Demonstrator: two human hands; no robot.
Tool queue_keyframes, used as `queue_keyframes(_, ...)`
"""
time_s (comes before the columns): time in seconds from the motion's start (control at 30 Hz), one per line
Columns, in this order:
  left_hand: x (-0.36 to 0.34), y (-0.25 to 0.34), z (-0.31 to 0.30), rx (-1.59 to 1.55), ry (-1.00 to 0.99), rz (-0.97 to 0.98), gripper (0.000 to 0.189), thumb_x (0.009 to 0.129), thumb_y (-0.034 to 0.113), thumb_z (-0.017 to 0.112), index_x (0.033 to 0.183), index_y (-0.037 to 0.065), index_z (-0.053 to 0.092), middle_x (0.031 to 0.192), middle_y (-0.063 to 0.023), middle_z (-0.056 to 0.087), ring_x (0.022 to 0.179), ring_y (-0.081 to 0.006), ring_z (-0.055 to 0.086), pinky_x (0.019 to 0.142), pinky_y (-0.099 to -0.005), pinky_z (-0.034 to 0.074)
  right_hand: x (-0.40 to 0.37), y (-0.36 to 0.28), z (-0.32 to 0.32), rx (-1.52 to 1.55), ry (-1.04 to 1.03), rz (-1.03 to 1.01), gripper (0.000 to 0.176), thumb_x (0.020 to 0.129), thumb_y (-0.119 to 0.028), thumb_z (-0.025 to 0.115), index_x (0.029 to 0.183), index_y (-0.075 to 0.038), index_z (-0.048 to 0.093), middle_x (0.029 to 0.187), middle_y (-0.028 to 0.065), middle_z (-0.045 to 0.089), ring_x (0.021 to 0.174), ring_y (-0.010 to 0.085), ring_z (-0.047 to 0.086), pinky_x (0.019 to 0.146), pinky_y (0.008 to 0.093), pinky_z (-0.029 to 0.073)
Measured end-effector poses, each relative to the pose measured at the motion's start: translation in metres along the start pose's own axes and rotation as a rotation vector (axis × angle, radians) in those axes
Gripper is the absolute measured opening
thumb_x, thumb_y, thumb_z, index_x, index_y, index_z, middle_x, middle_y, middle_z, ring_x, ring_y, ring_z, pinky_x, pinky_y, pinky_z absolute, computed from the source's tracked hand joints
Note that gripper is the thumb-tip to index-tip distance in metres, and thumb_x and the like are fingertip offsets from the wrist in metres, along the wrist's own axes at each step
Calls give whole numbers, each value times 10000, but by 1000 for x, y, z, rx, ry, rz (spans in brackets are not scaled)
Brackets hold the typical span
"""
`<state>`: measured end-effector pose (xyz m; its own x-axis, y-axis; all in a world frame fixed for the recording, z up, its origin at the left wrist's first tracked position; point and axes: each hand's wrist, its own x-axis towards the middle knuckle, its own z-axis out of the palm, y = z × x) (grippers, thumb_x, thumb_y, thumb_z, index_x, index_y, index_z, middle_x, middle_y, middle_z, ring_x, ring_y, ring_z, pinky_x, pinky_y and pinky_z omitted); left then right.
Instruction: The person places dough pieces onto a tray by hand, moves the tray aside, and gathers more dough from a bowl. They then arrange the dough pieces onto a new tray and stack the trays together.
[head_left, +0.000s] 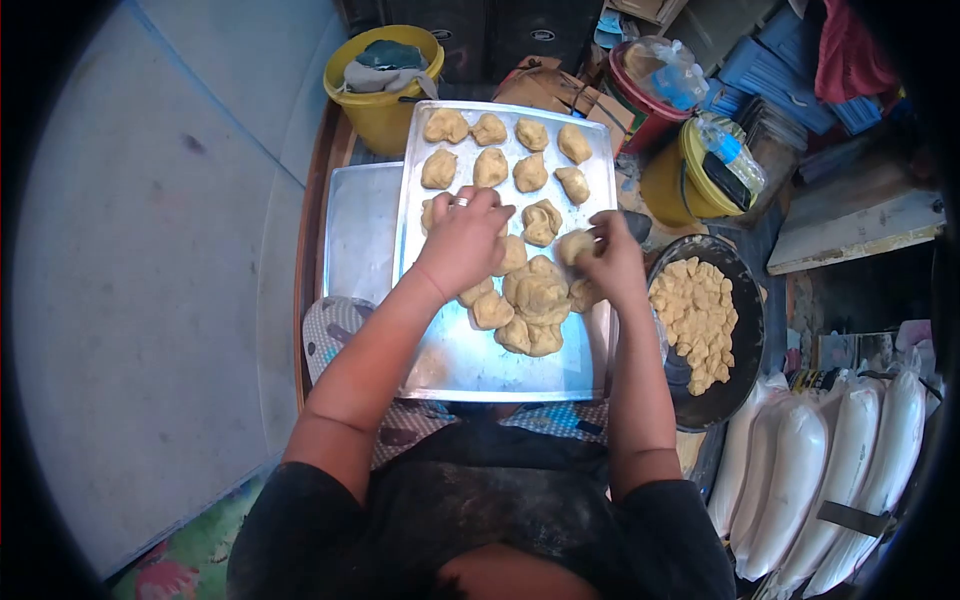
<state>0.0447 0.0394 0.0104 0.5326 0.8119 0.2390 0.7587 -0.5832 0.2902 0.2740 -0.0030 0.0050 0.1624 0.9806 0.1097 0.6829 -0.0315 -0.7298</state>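
Hands first, head cam looking straight down. The left hand (462, 240), ring on one finger, lies palm-down on the metal tray (470, 365). Its fingers are curled over a dough piece that's almost totally hidden underneath, so honestly I can't tell if it's gripping or just pressing. The right hand (612, 262) is pinched around a dough lump (575, 245), holding it over the tray's right edge, close to the left hand's fingertips.

Between the two hands and a bit nearer the person's body sits a heap of dough (535, 300), pieces all bunched up and touching. Beyond the hands, at the far end of the tray, are two rows of shaped pieces (510, 150), each one apart from its neighbours.

Right of the right hand, a black pan (745, 330) holds a pile of small dough chunks (695, 320). Left of the left hand, a second tray (360, 230) pokes out from under the first. Further out past the left hand there's a yellow bucket (380, 120) with a cloth (385, 65) stuffed in it. Down by the right elbow, white bags (830, 460) lie side by side.
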Motion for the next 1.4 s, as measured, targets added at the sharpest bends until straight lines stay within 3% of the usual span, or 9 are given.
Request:
queue_keyframes(0.1,-6,9,13,-47,-26,91,268,741,150,629,997,85,677,1143,-60,541,1196,-252,418,994,-459,246,8,9,-9,10,49,143,318,677,-73,633,989,-25,596,925,175,652,779,282,657,719,366,518)
queue_keyframes(0.2,-10,20,10,-8,-12,154,174,747,123,610,887,69,697,1147,-62,541,1220,-259,398,1004,-475,235,15,24,-2,11,87,-112,269,701,-74,605,960,-22,658,948,181,656,830,306,654,765,374,511)
queue_keyframes(0.33,-23,22,-3,-55,-102,134,158,745,126,622,873,67,695,1142,-73,547,1223,-267,395,1009,-480,228,17,6,-11,-17,-167,-42,312,735,-122,592,1024,-40,677,972,193,653,905,332,637,819,382,500)
queue_keyframes(0.57,32,-9,4,-42,143,-43,262,786,155,621,1037,95,666,1109,-88,581,1114,-259,505,947,-442,320,82,25,24,-102,94,-203,437,718,-245,729,1100,-56,630,1001,205,646,925,350,621,825,411,493)
queue_keyframes(0.8,77,-36,27,57,86,-171,308,774,169,654,1079,121,664,977,-106,615,927,-294,600,846,-416,434,87,4,22,-181,10,149,390,703,-301,753,985,-64,627,1001,174,625,975,344,590,853,415,477)
queue_keyframes(0.87,81,-36,32,20,96,-179,314,767,176,668,1074,112,665,984,-115,611,928,-299,599,844,-418,439,84,-5,30,-362,207,-126,392,714,-310,732,1022,-88,636,1052,129,626,985,317,576,847,425,456)
queue_keyframes(1.13,39,-6,-5,-43,252,-172,316,761,199,686,1055,85,667,1018,-146,600,960,-313,579,857,-415,438,80,-16,28,-387,-66,-353,457,683,-254,728,1122,-162,639,1123,75,597,1084,284,526,898,431,368)
queue_keyframes(1.2,16,4,-22,-1,-14,-189,303,768,203,677,1050,94,671,1023,-132,604,965,-300,572,873,-405,416,64,-17,12,-124,-49,-324,472,673,-223,726,1130,-146,633,1164,76,581,1086,285,525,924,422,339)
queue_keyframes(1.4,0,-8,5,52,-21,-130,300,788,181,648,1079,105,661,1042,-103,606,990,-281,558,893,-388,379,28,-25,21,-251,-245,-254,428,687,-211,708,1098,-102,654,1001,105,663,1036,275,552,933,393,331)
